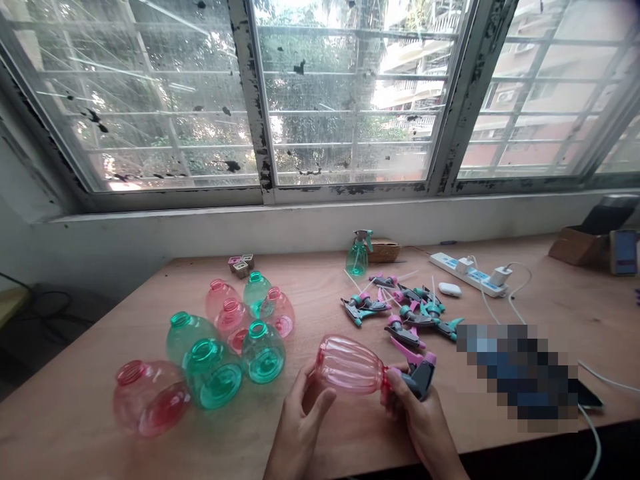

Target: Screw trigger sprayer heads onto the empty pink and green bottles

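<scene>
Left hand (pixel 300 417) cups pink bottle (pixel 349 365); right hand (pixel 420 420) pinches spray head (pixel 417 375). Crooked twist might jam thread.

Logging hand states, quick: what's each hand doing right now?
Left hand: closed around the pink bottle.
Right hand: closed on the spray head at the bottle's neck.

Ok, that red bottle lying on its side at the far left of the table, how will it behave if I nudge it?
The red bottle is round-bellied and lies on its side, so a nudge would probably set it rolling across the table. It looks like thin clear plastic with nothing inside, so likely very light and a bit squashy. The green bottle touching it might stop a roll that way.
</scene>
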Motion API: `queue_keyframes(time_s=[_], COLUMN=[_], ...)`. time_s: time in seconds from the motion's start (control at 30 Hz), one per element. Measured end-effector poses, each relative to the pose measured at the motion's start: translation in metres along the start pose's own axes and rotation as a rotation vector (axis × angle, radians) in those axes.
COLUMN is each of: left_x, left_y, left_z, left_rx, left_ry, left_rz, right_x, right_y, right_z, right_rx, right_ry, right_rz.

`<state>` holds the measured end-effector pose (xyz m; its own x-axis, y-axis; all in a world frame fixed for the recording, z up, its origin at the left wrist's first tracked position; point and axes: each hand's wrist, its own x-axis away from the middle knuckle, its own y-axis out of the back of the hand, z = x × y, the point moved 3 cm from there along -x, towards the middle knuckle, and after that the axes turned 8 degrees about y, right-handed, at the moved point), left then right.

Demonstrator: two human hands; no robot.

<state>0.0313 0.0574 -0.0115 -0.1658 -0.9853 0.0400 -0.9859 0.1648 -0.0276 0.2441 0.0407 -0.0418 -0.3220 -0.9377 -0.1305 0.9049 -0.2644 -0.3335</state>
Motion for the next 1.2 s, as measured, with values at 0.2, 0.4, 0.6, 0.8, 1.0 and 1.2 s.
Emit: queue_keyframes(time_s=[0.2,0.4,0.6,0.8,1.0,1.2], left_x=[-0.001,-0.002,0.000,0.000,0.001,0.002], left_y=[0.003,0.005,0.005,0.004,0.003,0.001], left_z=[-0.002,0.003,0.000,0.006,0.003,-0.006], left_rx=[0.107,-0.015,0.065,-0.014,-0.004,-0.044], left_ry=[0.010,-0.054,-0.012,-0.042,-0.033,-0.075], left_rz=[-0.076,-0.111,-0.154,-0.092,-0.092,-0.104], right_x=[0.000,0.001,0.000,-0.001,0.000,0.001], right_y=[0.001,0.003,0.002,0.001,0.001,0.001], right_z=[-0.002,0.000,0.001,0.002,0.000,0.001], right_rx=[0.037,0.015,0.042,0.028,0.051,0.045], right_ry=[0.011,0.006,0.013,-0.001,0.018,0.011], right_rz=[0.015,-0.048,-0.003,-0.013,0.031,0.045])
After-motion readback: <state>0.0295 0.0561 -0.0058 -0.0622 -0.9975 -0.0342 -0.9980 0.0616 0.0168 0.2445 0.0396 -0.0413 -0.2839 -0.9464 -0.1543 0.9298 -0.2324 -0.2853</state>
